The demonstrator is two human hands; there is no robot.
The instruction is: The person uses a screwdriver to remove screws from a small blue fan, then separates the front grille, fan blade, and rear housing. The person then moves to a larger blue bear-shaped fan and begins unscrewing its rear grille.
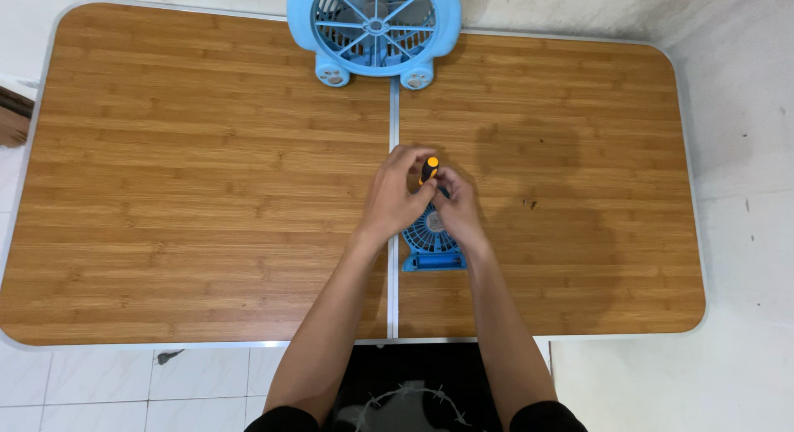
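wooden table (207, 192): both hands pinch an orange-handled screwdriver (429, 169), half hiding a small blue fan (432, 243).

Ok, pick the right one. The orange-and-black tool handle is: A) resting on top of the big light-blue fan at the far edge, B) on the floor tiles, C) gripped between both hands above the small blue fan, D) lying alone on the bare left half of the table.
C: the left hand and right hand close around the orange-and-black handle, directly over the small blue fan.
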